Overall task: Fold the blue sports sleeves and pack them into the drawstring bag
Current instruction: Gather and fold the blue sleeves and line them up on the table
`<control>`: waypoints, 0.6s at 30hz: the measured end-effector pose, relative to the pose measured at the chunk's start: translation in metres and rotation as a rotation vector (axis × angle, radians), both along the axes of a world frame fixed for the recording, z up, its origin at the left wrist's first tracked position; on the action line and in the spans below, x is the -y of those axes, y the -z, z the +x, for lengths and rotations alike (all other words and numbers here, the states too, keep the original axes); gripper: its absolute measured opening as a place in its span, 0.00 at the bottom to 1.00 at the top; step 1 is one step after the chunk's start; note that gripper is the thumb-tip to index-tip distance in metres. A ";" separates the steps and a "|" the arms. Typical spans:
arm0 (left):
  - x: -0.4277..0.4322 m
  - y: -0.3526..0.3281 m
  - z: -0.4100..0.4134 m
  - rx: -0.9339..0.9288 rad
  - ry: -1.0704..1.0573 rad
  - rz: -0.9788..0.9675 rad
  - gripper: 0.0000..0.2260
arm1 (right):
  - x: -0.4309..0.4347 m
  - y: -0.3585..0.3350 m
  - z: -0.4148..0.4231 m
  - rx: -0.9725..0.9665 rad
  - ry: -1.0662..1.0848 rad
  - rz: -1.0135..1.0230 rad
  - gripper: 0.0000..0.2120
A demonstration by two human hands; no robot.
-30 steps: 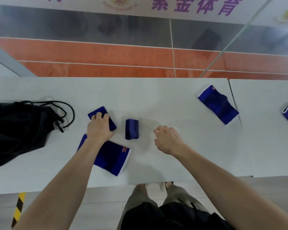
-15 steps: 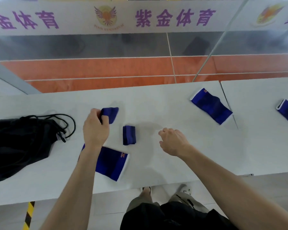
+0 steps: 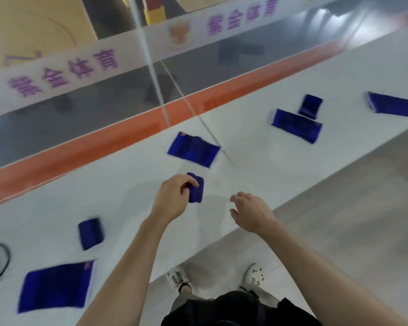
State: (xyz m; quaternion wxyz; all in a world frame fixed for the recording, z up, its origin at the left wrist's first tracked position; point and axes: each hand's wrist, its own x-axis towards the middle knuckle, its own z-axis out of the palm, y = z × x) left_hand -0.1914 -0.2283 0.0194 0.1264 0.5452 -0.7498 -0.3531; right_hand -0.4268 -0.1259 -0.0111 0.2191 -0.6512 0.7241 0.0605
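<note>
**Left hand** [image 3: 172, 198]: fingers and thumb curled round a folded sleeve [image 3: 196, 190]; small blue bundle, long axis pointing away from the person; can't tell if it touches the white table [image 3: 127, 196] or hangs just over it.

**Right hand** [image 3: 252, 212]: holds nothing; fingers loosely curled; hovers nr the table's near edge, apart from the bundle.

**Nearest flat sleeve** [image 3: 193, 148]: unfolded; lies ahead of the left hand, just beyond the bundle, not touching it; long axis runs across the table w/ a slight tilt; left hand is nearer but occupied, right hand free and only a little farther.

**Second folded sleeve** [image 3: 90, 232]: on the table, left of the left forearm.

**Large flat sleeve** [image 3: 54, 287]: near-left corner, unfolded.

**Drawstring cord** [image 3: 7, 260]: at the far-left edge; bag body out of view; so the bag prob. lies leftward, well apart from both hands, on the left arm's side.

**Far right, well apart:** another flat sleeve [image 3: 295, 124]; small folded piece [image 3: 310, 106] just behind it; last flat sleeve [image 3: 392, 104].

**Est. next:** bundle gets set down or carried left; the nearest flat sleeve then needs both hands, folding across its long axis.
</note>
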 end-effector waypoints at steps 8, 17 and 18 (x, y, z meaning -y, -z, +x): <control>-0.025 0.005 -0.203 0.095 0.148 -0.182 0.11 | -0.084 0.004 -0.204 0.017 0.266 0.066 0.15; 0.018 0.000 -0.363 0.051 0.147 -0.097 0.06 | -0.069 -0.012 -0.338 0.055 0.406 -0.003 0.16; 0.027 0.003 -0.379 0.042 0.117 -0.065 0.07 | -0.060 -0.011 -0.352 0.055 0.401 -0.006 0.16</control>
